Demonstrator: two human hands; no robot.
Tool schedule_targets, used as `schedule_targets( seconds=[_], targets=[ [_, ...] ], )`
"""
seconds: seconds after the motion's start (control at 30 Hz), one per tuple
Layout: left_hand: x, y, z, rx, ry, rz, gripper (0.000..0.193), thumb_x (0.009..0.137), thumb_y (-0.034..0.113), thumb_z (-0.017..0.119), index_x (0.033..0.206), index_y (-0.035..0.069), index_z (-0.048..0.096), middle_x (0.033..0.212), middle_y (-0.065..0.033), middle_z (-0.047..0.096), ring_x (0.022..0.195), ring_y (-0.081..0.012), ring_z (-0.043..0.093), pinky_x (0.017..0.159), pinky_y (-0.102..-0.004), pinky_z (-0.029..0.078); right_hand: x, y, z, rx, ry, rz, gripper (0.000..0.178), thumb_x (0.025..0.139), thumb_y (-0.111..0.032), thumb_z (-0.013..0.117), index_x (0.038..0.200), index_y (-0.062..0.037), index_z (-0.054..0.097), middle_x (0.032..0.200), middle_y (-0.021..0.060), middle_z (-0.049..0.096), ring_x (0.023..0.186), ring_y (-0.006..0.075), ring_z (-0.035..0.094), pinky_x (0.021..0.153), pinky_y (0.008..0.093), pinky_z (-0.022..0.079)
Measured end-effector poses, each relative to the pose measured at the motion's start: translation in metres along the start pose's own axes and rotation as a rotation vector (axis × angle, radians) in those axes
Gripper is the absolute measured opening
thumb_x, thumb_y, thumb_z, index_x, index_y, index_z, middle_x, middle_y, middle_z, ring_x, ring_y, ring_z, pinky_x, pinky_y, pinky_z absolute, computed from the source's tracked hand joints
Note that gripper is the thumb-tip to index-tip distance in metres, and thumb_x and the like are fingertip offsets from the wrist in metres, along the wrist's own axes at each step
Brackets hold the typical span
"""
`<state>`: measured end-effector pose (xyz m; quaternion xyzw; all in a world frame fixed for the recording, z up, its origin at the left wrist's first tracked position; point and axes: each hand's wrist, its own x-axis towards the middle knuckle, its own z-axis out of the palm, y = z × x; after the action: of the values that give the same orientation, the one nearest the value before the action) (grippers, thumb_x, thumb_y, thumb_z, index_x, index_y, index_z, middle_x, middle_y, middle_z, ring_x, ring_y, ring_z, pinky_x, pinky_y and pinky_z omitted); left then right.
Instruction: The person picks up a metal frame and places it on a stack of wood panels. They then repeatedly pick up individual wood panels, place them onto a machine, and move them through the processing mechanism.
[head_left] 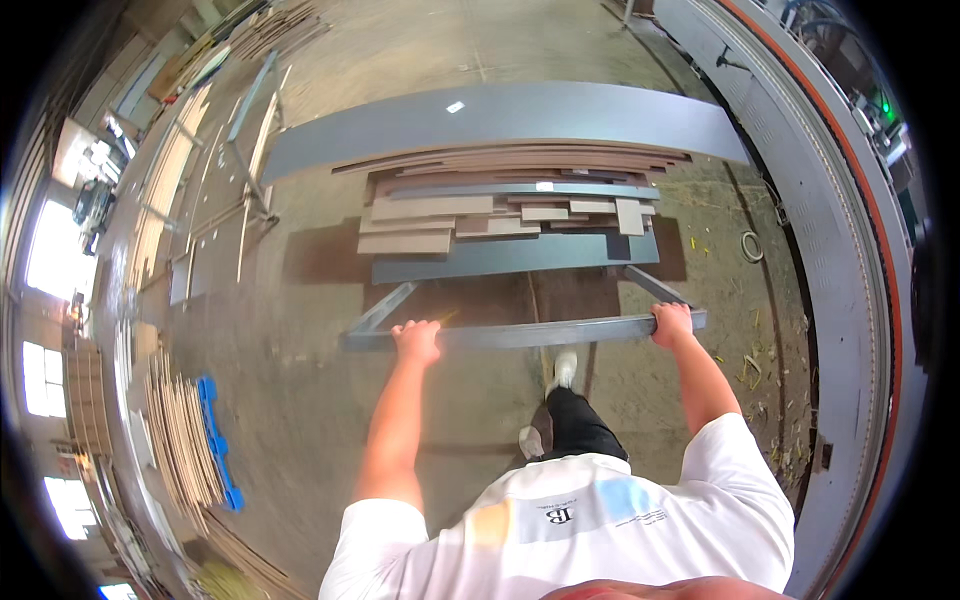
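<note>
gripping the bar [525, 332] of a cart [510, 255], both hands sit well apart: the left hand [418, 341] near the bar's left end, the right hand [672, 324] near its right end, each with fingers curled shut over the top of the bar. the cart stands just ahead of the person on the concrete floor [300, 350], its frame rails running from the bar's ends forward under the load.

on it lies a stack of boards [500, 205], grey and tan, mixed lengths, laid flat, with one long grey panel [500, 120] at the far side reaching out past both sides of the pile. the load looks heavy and stiff, so the cart should be slow to start and slow to stop. the boards seem loose, not strapped, and the smooth faces could slide on one another in a sharp turn; the long panel's ends swing widest. a wide hold on the bar, as now, gives the best steering.

a foot [565, 368] is stepping forward under the bar. more boards are stacked on a blue pallet [218, 440] at the left, and a long machine [840, 250] runs along the right.
</note>
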<state>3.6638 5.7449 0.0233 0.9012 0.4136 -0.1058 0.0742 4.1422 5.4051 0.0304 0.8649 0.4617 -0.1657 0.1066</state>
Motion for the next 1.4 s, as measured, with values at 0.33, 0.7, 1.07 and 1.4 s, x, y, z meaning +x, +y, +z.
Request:
schedule_targets(
  seconds=[0.33,0.7,1.07,1.4],
  targets=[
    [0.251,-0.041,-0.086,0.007,0.004,0.038,0.023,0.073,0.013,0.069,0.095,0.019,0.067,0.1,-0.0028,0.068,0.106,-0.028,0.061,0.095,-0.0487,0.037,0.231,-0.008,-0.112,0.007,0.061,0.025,0.027,0.071,-0.017,0.072,0.098,-0.0179,0.07,0.101,0.005,0.071,0.107,0.027,0.065,0.097,0.0437,0.043],
    [0.506,-0.058,-0.16,0.033,0.092,0.086,0.02,0.076,0.014,0.066,0.095,0.018,0.067,0.099,-0.0036,0.068,0.104,-0.0306,0.061,0.092,-0.0513,0.039,0.454,0.006,-0.219,-0.045,0.05,0.019,0.03,0.074,-0.016,0.069,0.104,-0.0166,0.07,0.105,0.0068,0.07,0.11,0.0285,0.063,0.097,0.0421,0.044],
    [0.751,-0.057,-0.202,-0.01,0.109,0.088,0.025,0.07,0.011,0.07,0.094,0.02,0.067,0.097,-0.003,0.066,0.103,-0.0276,0.061,0.096,-0.0517,0.037,0.712,0.039,-0.293,0.006,-0.005,0.071,0.037,0.072,-0.016,0.072,0.109,-0.0184,0.07,0.108,0.0063,0.069,0.113,0.0281,0.062,0.1,0.0408,0.044],
    [0.993,-0.091,-0.273,0.01,-0.006,0.081,0.018,0.076,0.016,0.067,0.094,0.02,0.068,0.098,-0.0041,0.068,0.106,-0.0287,0.062,0.097,-0.0533,0.036,0.936,0.033,-0.387,-0.033,0.005,0.097,0.034,0.073,-0.016,0.071,0.107,-0.0186,0.071,0.107,0.0053,0.069,0.112,0.0268,0.062,0.101,0.0412,0.043]
  ],
)
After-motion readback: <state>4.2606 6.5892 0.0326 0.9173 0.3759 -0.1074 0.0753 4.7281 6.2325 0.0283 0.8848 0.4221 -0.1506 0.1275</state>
